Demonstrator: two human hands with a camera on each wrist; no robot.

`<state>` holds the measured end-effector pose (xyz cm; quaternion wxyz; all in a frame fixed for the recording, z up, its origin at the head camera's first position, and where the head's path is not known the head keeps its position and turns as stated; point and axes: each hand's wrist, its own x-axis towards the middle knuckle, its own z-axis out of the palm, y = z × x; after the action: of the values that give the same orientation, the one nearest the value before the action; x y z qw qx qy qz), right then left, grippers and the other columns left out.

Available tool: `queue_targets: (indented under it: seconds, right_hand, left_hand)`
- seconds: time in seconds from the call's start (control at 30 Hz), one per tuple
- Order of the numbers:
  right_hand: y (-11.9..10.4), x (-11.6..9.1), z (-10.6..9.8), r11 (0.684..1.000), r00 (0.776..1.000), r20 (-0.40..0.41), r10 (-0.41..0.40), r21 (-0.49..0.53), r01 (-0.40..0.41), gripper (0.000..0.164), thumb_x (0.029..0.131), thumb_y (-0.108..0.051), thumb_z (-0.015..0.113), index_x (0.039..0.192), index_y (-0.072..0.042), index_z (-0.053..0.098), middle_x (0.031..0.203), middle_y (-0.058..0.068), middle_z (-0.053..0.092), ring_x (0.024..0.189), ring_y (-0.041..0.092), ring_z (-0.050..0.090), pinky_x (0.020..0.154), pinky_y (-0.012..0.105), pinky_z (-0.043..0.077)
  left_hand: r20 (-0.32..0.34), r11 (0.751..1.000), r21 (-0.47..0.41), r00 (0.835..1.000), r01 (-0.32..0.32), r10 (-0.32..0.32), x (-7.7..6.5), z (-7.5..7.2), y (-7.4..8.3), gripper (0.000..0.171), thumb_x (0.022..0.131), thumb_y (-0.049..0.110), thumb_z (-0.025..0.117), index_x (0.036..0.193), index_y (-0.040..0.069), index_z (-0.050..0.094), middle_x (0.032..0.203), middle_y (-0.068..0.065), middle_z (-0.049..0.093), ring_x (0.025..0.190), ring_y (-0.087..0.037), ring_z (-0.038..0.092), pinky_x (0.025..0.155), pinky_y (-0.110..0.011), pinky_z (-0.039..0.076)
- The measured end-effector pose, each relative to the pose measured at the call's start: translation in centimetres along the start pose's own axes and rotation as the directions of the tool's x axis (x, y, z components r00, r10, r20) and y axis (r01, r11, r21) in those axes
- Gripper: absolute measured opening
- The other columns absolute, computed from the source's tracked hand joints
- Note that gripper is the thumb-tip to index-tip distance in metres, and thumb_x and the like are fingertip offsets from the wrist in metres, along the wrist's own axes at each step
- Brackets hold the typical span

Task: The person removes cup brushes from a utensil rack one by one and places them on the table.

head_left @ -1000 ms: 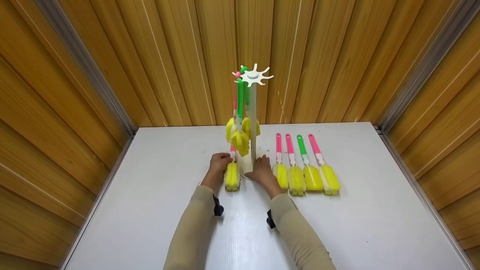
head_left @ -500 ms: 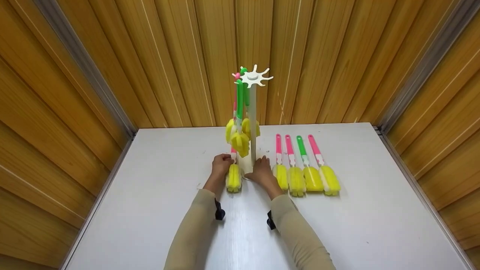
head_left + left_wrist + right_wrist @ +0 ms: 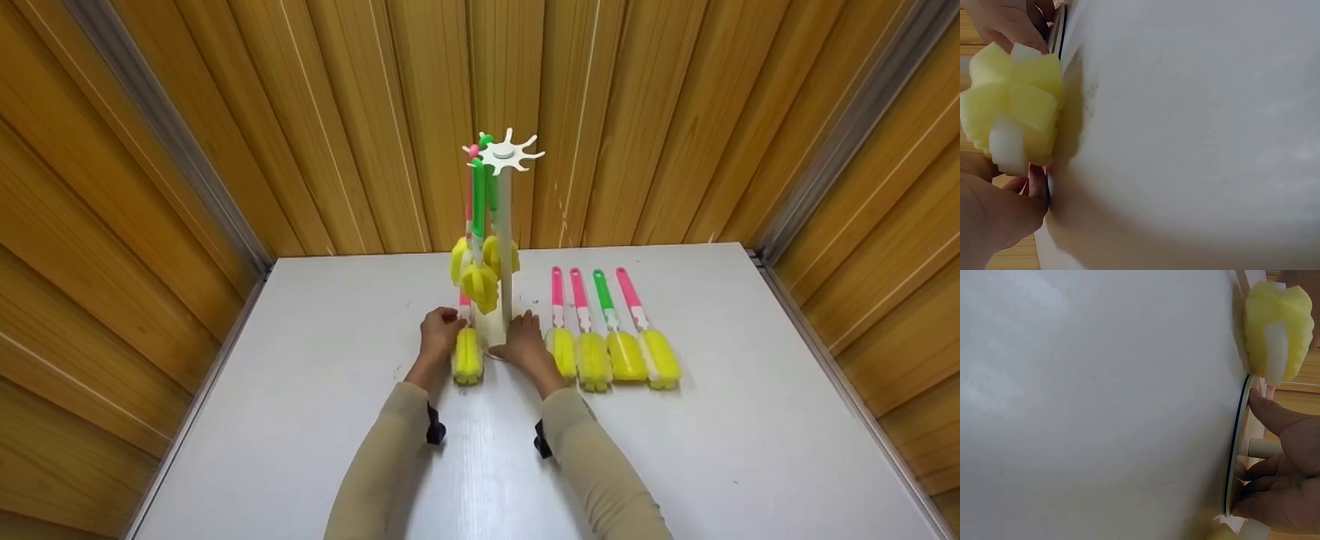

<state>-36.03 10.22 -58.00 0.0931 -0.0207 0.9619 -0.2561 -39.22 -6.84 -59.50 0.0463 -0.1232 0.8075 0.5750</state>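
A white stand point(image 3: 505, 225) with a post and a star-shaped hook top stands near the middle of the table. Several sponge bottle brushes hang at its left, including one with a green handle point(image 3: 478, 199). Below them a pink-handled bottle brush point(image 3: 468, 356) lies beside the base, its yellow sponge end facing the person. My left hand point(image 3: 439, 334) holds its handle near the neck; the sponge point(image 3: 1013, 101) partly hides the fingertips in the left wrist view. My right hand point(image 3: 525, 345) grips the stand's round base point(image 3: 1238, 433), thumb and fingers spread across it around the post.
Several bottle brushes lie in a row right of the stand, three pink-handled and one with a green handle point(image 3: 603, 289); the leftmost sponge point(image 3: 561, 352) is close to my right wrist. A wood-patterned wall point(image 3: 637, 112) rises behind the white table point(image 3: 315, 390).
The lying bottle brush has shifted slightly right toward the stand's base, with my left hand following it, then easing back a touch. My right hand and the stand stay in place.
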Motion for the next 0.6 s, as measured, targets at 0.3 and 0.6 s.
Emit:
queue_targets:
  seconds: [0.3, 0.6]
  right_hand:
    - [-0.3, -0.4, 0.1, 1.000, 0.999, 0.028, -0.023, -0.020, 0.024, 0.093, 0.092, -0.036, 0.075, 0.149, 0.021, 0.027, 0.158, 0.040, 0.020, 0.150, 0.049, 0.020, 0.123, 0.051, 0.022]
    - [-0.4, -0.1, -0.4, 0.999, 0.999, 0.039, 0.005, -0.036, -0.004, 0.091, 0.094, -0.035, 0.074, 0.149, 0.020, 0.027, 0.159, 0.039, 0.020, 0.150, 0.048, 0.019, 0.123, 0.051, 0.020]
  left_hand:
    - [-0.034, 0.999, -0.020, 0.998, -0.049, 0.049, -1.6, -1.7, -0.5, 0.031, 0.099, 0.012, 0.063, 0.127, 0.000, 0.063, 0.126, -0.016, 0.064, 0.110, -0.028, 0.063, 0.096, -0.039, 0.054]
    - [-0.127, 0.919, 0.085, 0.910, -0.386, 0.394, -4.3, -3.8, 2.3, 0.029, 0.098, 0.005, 0.062, 0.125, -0.004, 0.064, 0.125, -0.021, 0.059, 0.112, -0.037, 0.058, 0.095, -0.046, 0.051]
